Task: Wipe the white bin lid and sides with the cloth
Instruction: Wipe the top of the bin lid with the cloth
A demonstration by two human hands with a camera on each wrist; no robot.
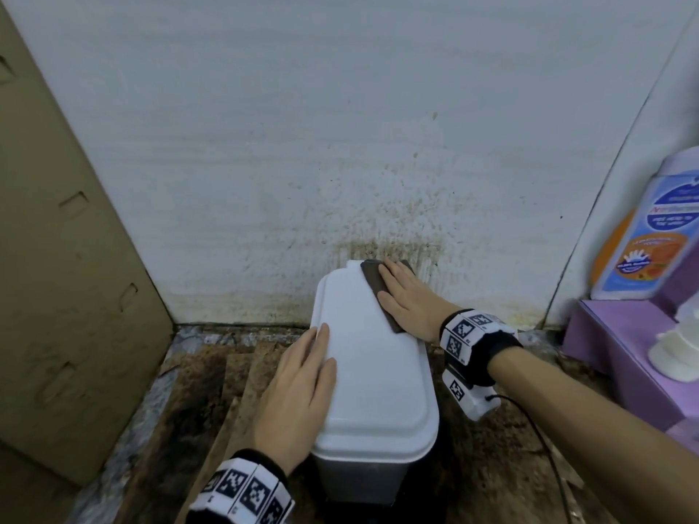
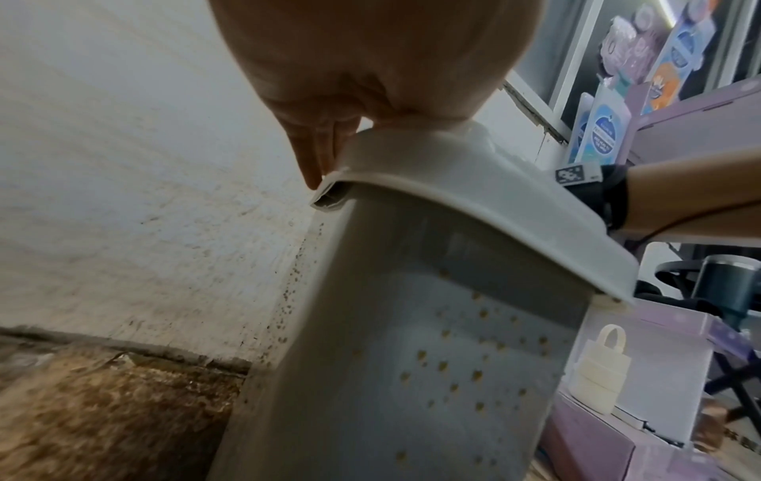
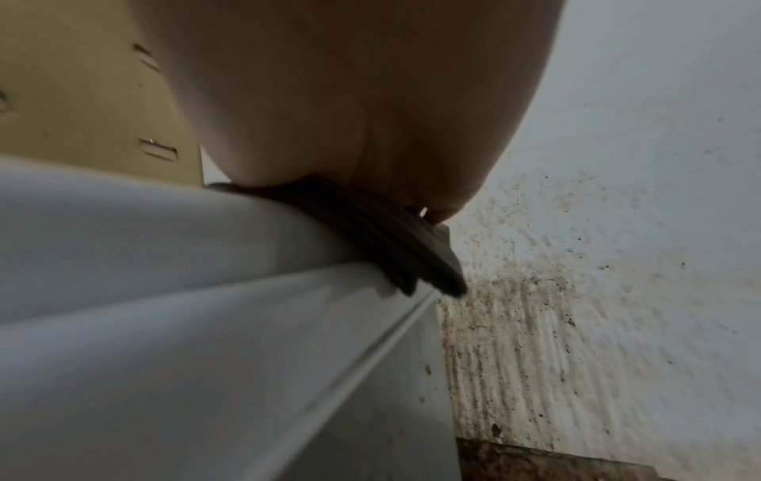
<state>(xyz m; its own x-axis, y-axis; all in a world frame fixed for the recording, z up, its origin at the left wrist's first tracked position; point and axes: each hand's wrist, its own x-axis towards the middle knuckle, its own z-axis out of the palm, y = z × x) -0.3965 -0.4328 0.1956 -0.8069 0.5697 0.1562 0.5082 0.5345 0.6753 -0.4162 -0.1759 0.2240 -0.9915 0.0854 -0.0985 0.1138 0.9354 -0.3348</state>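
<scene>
A white bin stands on the floor against the wall, its lid [image 1: 374, 368] closed. My right hand [image 1: 406, 296] lies flat on a dark brown cloth [image 1: 376, 283] and presses it onto the lid's far right corner. The cloth [image 3: 416, 260] hangs a little over the lid's edge [image 3: 288, 293] in the right wrist view. My left hand [image 1: 299, 391] rests flat on the lid's left edge with straight fingers [image 2: 317, 156] along the rim. The bin's left side [image 2: 432, 374] is grey-white and speckled with small yellowish spots.
A stained white wall [image 1: 340, 145] rises right behind the bin. A cardboard panel [image 1: 64, 259] leans at the left. Purple boxes [image 1: 620, 346] and a blue-and-orange bottle [image 1: 650, 228] crowd the right. The floor [image 1: 196, 391] is brown and grimy. A black cable [image 1: 544, 440] trails from my right wrist.
</scene>
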